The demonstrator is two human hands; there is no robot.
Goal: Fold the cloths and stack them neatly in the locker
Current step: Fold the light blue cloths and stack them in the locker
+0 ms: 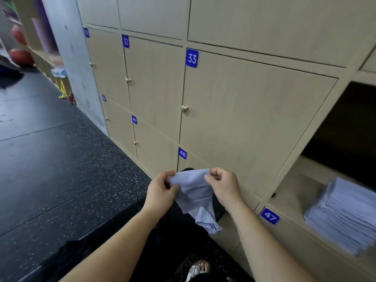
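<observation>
Pinched at top edge by left hand (160,192) and right hand (223,186): cloth (195,192), long axis hanging down. Rightward, nearer right hand: stack (343,214) in locker (295,186).

This looks like a gym's locker area. A wall of pale wood lockers (244,119) fills the centre and right of the frame, each door with a blue number plate (192,58) and a small brass knob (184,108). The floor (71,169) at lower left is black speckled rubber matting. Red balls (20,57) sit on shelving at upper left. At the right edge, one open locker (301,180) holds a stack of folded cloths (345,214).
</observation>
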